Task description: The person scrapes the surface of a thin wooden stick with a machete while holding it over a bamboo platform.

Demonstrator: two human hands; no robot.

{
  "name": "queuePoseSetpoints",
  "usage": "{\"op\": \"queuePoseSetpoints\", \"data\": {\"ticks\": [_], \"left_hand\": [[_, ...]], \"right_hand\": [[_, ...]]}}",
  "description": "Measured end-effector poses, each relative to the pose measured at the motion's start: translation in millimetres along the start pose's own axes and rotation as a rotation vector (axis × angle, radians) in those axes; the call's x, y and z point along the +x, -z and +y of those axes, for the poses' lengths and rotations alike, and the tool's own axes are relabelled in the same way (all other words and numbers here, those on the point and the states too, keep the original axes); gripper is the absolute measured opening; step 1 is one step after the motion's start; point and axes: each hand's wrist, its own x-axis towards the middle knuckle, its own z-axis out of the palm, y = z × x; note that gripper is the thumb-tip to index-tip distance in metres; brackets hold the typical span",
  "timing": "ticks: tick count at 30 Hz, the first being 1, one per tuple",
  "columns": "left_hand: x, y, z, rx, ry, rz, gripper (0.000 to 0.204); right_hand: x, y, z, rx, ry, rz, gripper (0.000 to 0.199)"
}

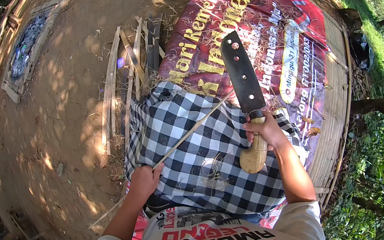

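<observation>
Knife [245, 87] sits over the checked cloth [226, 144] and maroon banner [286, 14], blade pointing away from the person. Banner covers much of the slatted platform [331, 143]. Black-and-white cloth drapes the lap. Split wood strips [111, 87] lie in a loose bunch left of the banner. Right hand [265, 131] is wrapped round the knife's wooden handle. Left hand [145, 180] pinches a thin strip [193, 130], far end at blade edge, contact unclear. Pale shavings [254, 35] litter the banner.
</observation>
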Motion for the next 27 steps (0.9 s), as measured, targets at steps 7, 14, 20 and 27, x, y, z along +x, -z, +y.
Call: {"op": "queuePoseSetpoints", "data": {"ticks": [7,14,20,27], "left_hand": [[10.3,16.2,0.1,-0.098,0.008,-0.142,0.061],[14.2,29.6,10.8,-0.062,0.084,-0.223,0.058],[8.5,9.7,-0.2,-0.086,0.048,-0.117,0.059],[9.3,13.7,7.9,-0.026,0.062,-0.122,0.059]], "right_hand": [[0.7,25.3,-3.6,0.208,0.032,-0.115,0.020],[0.0,22.6,3.2,0.039,-0.162,-0.081,0.024],[1.8,20.5,13.8,0.256,-0.109,-0.052,0.021],[-9.9,33.1,6.2,0.209,-0.140,-0.135,0.020]]}}
